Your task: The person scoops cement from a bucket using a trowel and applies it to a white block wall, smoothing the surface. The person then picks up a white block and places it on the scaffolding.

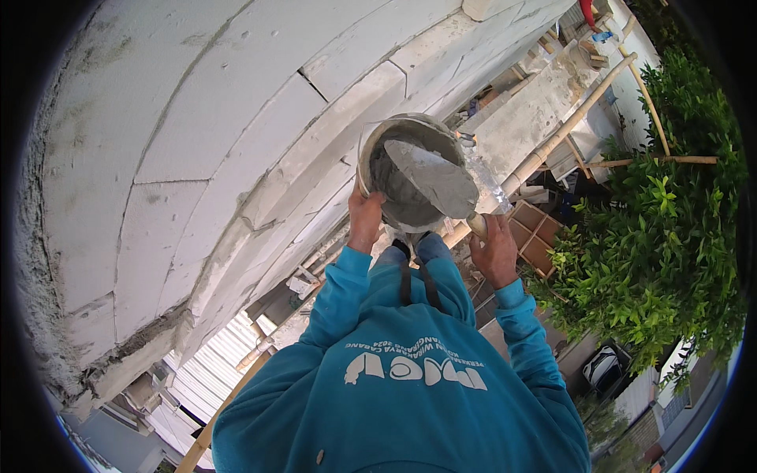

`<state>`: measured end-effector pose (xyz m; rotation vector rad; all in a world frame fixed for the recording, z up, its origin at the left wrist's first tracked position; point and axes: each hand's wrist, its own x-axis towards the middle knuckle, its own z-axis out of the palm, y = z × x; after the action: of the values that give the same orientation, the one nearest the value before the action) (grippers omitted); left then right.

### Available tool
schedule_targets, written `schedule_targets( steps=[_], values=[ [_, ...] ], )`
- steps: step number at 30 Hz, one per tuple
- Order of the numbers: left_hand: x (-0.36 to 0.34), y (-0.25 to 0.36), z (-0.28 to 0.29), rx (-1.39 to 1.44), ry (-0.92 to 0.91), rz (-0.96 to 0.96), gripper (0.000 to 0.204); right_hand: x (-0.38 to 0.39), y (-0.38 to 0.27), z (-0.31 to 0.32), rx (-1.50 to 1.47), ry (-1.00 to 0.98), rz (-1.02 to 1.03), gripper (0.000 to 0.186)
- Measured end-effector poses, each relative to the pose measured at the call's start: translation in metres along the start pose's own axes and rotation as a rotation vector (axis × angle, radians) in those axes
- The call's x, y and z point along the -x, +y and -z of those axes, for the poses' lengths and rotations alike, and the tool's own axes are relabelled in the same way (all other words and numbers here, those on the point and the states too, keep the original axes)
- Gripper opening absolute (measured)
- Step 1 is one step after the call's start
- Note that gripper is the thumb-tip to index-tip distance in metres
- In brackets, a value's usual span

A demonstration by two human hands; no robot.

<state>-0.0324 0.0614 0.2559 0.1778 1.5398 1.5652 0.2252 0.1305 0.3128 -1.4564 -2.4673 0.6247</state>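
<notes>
A round bucket (419,123) holds wet grey mortar (390,185) in front of my body. My left hand (365,217) is closed on the bucket's near left rim. In my right hand (495,252) is the handle of a trowel (430,175), its fingers wrapped round the grip. The trowel's broad pointed blade lies over the bucket's opening, smeared with mortar. The blade covers part of the mortar. The bucket's underside is hidden from this view.
A wall of pale blocks (260,118) rises along my left. To the right run a bamboo pole (568,122) and a mortar-stained plank (528,118). Leafy branches (654,229) fill the right side. A wooden frame (535,236) lies below, and a red sleeve (587,12) shows far off.
</notes>
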Motion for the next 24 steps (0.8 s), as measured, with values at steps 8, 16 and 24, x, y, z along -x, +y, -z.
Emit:
schedule_targets(
  steps=[8, 16, 24],
  values=[
    [-0.024, 0.003, -0.027, -0.026, -0.003, -0.005, 0.061, -0.048, 0.044, 0.017, 0.044, -0.202, -0.144, 0.035],
    [-0.027, 0.000, -0.042, -0.161, -0.093, 0.018, 0.062, -0.060, 0.047, -0.012, 0.104, -0.262, -0.110, 0.038],
    [-0.010, 0.006, -0.026, -0.214, -0.091, 0.011, 0.063, -0.023, 0.004, -0.066, -0.310, -0.472, -0.135, 0.044]
  ],
)
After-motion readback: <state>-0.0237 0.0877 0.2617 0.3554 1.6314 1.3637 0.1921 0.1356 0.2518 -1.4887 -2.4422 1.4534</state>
